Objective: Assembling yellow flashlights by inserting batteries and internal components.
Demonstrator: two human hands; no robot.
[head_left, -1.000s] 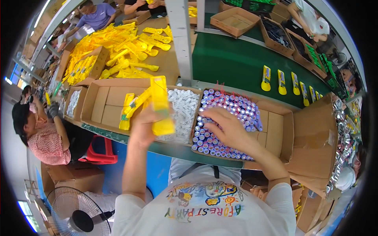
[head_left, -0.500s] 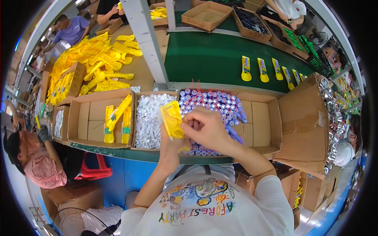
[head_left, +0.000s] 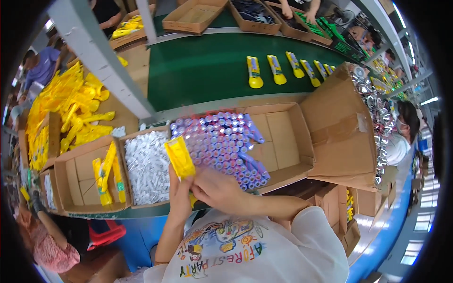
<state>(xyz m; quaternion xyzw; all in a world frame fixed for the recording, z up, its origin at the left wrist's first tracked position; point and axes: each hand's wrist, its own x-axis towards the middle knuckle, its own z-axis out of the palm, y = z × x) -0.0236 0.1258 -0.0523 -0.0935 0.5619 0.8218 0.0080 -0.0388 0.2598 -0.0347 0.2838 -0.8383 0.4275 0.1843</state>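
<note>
A yellow plastic casing [head_left: 180,156] stands tilted upward in my left hand [head_left: 178,195], whose fingers are closed around its lower part. My right hand [head_left: 221,188] is against the casing's lower end, fingers curled and pressed together; whatever they pinch is hidden and partly blurred. Behind the hands lie many purple cylindrical batteries [head_left: 226,141], standing on end with red wires at the back and several lying on their sides. Left of them is a heap of small white plastic parts [head_left: 147,165]. Farther left, a cardboard box [head_left: 75,181] holds several yellow casings [head_left: 104,186] with green pieces and wires.
Yellow casings [head_left: 71,99] are piled at the far left. On the green conveyor [head_left: 198,70] several yellow assemblies [head_left: 276,70] lie in a row. A tall carton [head_left: 332,127] with shiny silver parts [head_left: 373,113] stands right. A metal post [head_left: 101,61] rises behind the boxes. Co-workers are around.
The view has swung to the right, so the boxes appear farther left. Both hands stay together at the yellow casing, my right hand now lower against its bottom end.
</note>
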